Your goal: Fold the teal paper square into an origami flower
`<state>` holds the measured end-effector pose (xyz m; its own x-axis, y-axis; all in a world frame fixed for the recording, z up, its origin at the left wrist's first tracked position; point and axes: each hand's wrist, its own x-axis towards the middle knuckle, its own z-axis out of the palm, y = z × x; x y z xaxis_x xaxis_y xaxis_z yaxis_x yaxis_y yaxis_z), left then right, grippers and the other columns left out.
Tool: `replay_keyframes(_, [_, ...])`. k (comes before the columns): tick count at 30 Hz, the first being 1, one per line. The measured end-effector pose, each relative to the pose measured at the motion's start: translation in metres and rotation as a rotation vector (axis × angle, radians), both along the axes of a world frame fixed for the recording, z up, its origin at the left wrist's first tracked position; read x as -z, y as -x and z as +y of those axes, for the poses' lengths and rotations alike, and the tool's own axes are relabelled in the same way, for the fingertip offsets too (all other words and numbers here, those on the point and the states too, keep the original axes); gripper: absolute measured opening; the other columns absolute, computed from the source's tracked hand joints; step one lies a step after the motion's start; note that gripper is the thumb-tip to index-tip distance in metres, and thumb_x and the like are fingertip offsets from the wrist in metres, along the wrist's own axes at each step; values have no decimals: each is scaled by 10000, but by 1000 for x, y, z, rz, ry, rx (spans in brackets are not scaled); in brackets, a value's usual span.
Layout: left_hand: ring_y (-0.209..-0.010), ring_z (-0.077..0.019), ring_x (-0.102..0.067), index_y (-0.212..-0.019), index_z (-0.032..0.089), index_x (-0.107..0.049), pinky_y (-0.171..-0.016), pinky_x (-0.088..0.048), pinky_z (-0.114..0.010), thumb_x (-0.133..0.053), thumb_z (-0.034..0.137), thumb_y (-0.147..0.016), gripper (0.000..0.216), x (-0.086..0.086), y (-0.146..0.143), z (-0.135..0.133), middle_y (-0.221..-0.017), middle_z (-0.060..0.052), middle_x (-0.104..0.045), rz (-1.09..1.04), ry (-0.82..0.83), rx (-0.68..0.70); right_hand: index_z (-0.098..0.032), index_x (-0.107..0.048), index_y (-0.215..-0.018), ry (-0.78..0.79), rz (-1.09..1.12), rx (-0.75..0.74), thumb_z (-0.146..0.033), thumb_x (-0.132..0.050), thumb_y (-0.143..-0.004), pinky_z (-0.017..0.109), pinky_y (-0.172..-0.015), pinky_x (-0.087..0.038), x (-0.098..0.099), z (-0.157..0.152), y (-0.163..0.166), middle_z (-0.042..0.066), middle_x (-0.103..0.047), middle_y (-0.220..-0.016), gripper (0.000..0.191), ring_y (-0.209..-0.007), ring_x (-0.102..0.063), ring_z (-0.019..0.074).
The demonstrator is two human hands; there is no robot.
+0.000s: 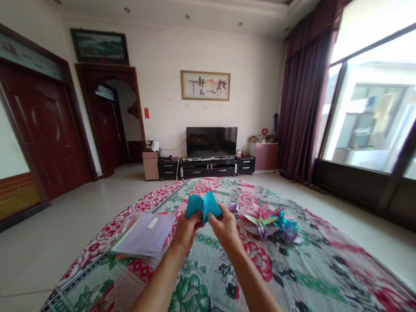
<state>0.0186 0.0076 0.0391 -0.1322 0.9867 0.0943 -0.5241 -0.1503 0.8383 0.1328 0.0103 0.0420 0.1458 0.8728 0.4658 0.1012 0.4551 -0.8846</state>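
A folded piece of teal paper (203, 205) is held up above the table between both hands. My left hand (186, 230) pinches its lower left part, fingers closed on the fold. My right hand (224, 225) grips the lower right part, thumb and fingers pressed on the paper. The paper's flaps stand up and spread to both sides. Both forearms reach in from the bottom edge.
The round table (312, 268) wears a flowered cloth. A clear bag with a stack of coloured paper sheets (146, 234) lies left of my hands. Several finished folded paper shapes (271, 221) lie to the right. A TV (211, 141) on a low cabinet stands by the far wall.
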Motion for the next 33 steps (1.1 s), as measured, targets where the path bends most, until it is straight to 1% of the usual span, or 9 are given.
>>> replay_keyframes(3, [-543, -100, -582, -718, 119, -640, -505, -478, -196, -809, 241, -510, 294, 1, 0, 1, -616, 5, -644, -63, 14, 3, -154, -619, -821, -11, 34, -6, -265, -581, -641, 201, -480, -325, -1, -1, -1, -67, -468, -537, 215, -495, -370, 82])
replay_keyframes(8, [-556, -99, -604, -819, 144, -635, -492, -510, -194, -809, 192, -520, 350, 3, 3, 3, -698, 7, -673, -183, 43, -53, -172, -561, -744, 69, 265, -57, -313, -614, -648, 202, -469, -306, -4, -3, -7, -78, -438, -513, 179, -485, -348, 77])
replay_keyframes(13, [-552, -102, -612, -867, 164, -618, -473, -521, -192, -798, 178, -543, 372, 5, 2, 6, -736, 6, -681, -229, 40, -44, -171, -572, -769, 138, 433, -91, -323, -679, -616, 210, -522, -384, 3, 1, -6, -62, -515, -567, 240, -513, -431, 82])
replay_keyframes(18, [-494, -81, -580, -850, 153, -607, -440, -496, -175, -788, 200, -554, 350, 5, 0, 7, -704, 4, -667, -221, 56, -59, -171, -590, -817, 189, 594, -148, -345, -716, -590, 225, -557, -448, 3, 4, -8, -32, -584, -667, 312, -549, -509, 89])
replay_keyframes(21, [-496, -82, -578, -911, 163, -605, -429, -479, -174, -766, 218, -569, 381, 10, 2, 10, -735, 7, -662, -115, 76, -150, -180, -586, -999, 194, 517, -93, -355, -706, -600, 241, -581, -471, 5, 6, -13, -2, -637, -771, 452, -599, -567, 111])
replay_keyframes(23, [-491, -87, -573, -971, 165, -607, -436, -477, -187, -742, 249, -601, 402, 15, 5, 13, -738, 1, -658, 24, 70, -228, -193, -536, -1110, 178, 440, -62, -337, -700, -598, 263, -598, -486, 10, 8, -16, 19, -655, -849, 556, -631, -597, 131])
replay_keyframes(25, [-525, -110, -592, -1053, 172, -605, -465, -488, -210, -723, 277, -630, 451, 22, 9, 16, -764, -16, -668, 200, 25, -303, -190, -526, -1115, 165, 365, -65, -336, -691, -604, 281, -602, -493, 16, 9, -17, 35, -657, -893, 557, -654, -611, 149])
replay_keyframes(29, [-828, -197, -655, -1242, 223, -524, -688, -539, -285, -714, 271, -653, 621, 31, 15, 18, -1066, -73, -664, 409, -61, -439, -173, -589, -955, 170, 263, -57, -357, -688, -601, 288, -607, -492, 29, 11, -17, 32, -653, -850, 412, -643, -602, 150])
replay_keyframes(33, [-1131, -257, -547, -1329, 221, -444, -926, -464, -356, -659, 225, -702, 664, 34, 18, 15, -1303, -105, -538, 588, -103, -521, -177, -566, -991, 180, 307, -77, -319, -683, -573, 263, -582, -473, 37, 13, -18, 10, -653, -770, 456, -619, -587, 137])
